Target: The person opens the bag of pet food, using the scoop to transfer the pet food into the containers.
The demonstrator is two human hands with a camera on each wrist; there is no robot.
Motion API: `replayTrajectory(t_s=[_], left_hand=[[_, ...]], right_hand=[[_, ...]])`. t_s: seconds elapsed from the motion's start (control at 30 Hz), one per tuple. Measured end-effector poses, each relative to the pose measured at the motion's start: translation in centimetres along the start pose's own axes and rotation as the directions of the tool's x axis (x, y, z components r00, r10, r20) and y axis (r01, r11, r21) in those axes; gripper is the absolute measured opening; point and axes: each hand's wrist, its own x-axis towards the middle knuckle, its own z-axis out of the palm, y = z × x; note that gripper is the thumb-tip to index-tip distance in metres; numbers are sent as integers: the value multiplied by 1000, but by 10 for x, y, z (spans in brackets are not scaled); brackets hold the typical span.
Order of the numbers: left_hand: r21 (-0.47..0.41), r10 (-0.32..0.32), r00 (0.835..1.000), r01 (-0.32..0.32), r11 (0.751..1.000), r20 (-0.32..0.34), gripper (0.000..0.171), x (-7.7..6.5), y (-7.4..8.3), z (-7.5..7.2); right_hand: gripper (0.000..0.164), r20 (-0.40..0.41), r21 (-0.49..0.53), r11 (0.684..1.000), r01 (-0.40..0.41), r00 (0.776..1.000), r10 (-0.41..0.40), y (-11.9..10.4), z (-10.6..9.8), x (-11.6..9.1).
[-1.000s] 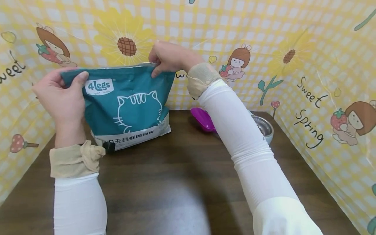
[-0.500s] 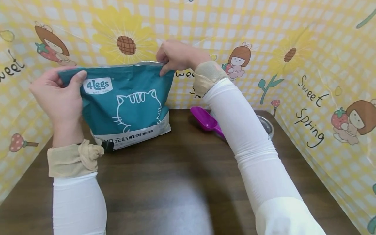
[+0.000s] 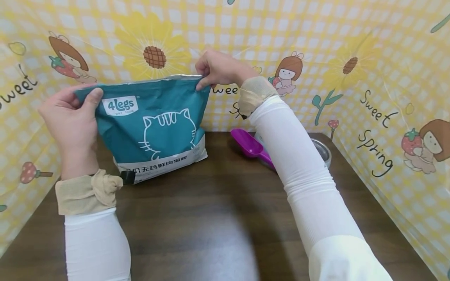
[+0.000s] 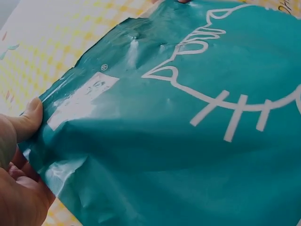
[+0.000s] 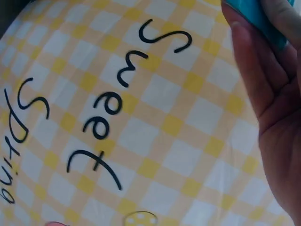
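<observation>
A teal and white bag of cat food [image 3: 154, 128] with a cat outline stands upright on the table at the left of the head view. My left hand [image 3: 72, 121] pinches its upper left corner between thumb and fingers, and the left wrist view shows the thumb lying over the teal film [image 4: 141, 141]. At the upper right corner, my right hand [image 3: 223, 68] pinches the top edge. A silvery strip shows along the bag's top edge; the inside is hidden. In the right wrist view a teal corner [image 5: 254, 16] sits between thumb and fingers.
Right of the bag lies a purple scoop [image 3: 251, 146], its handle partly behind my right forearm. A metal bowl [image 3: 323, 152] stands farther right, also partly covered by that arm. Yellow checked cloth [image 3: 239, 31] walls surround the dark wooden table [image 3: 183, 218].
My right hand has slid rightward along the bag's top edge to its corner. More of the purple scoop shows as the right forearm shifts right. The left hand keeps its pinch.
</observation>
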Motion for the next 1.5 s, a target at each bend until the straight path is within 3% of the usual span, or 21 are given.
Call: replayTrajectory(t_s=[0.17,0.33,0.5,0.73,0.9,1.0,1.2,1.37,1.5], left_hand=[[-68,-65,998,65,996,0,30,2,-1,-3],[-29,-161,985,163,986,60,39,8,-2,-12],[-3,-170,979,171,985,109,38,12,-4,-18],[-13,-167,982,168,986,88,38,9,-5,-18],[-56,-133,987,138,989,88,38,6,-5,-11],[-68,-122,990,127,990,77,38,4,-5,-8],[-43,-119,991,122,992,66,35,2,-4,-6],[39,-87,989,83,996,121,24,-3,0,4],[186,-49,996,33,982,81,21,-11,3,14]], right_hand=[[32,38,-167,985,-47,998,54,-12,-6,1],[32,78,-326,940,-97,989,129,-25,-8,-2],[41,70,-273,961,-36,996,57,-32,-1,-2],[45,55,-202,979,-11,998,22,-48,13,7],[27,12,-194,979,60,998,-59,-54,17,13],[27,-19,-196,975,99,994,-105,-54,18,15],[26,13,-239,968,80,997,-79,-59,18,17],[27,63,-249,963,102,994,-88,-69,21,20],[28,54,-243,963,120,993,-110,-71,23,22]])
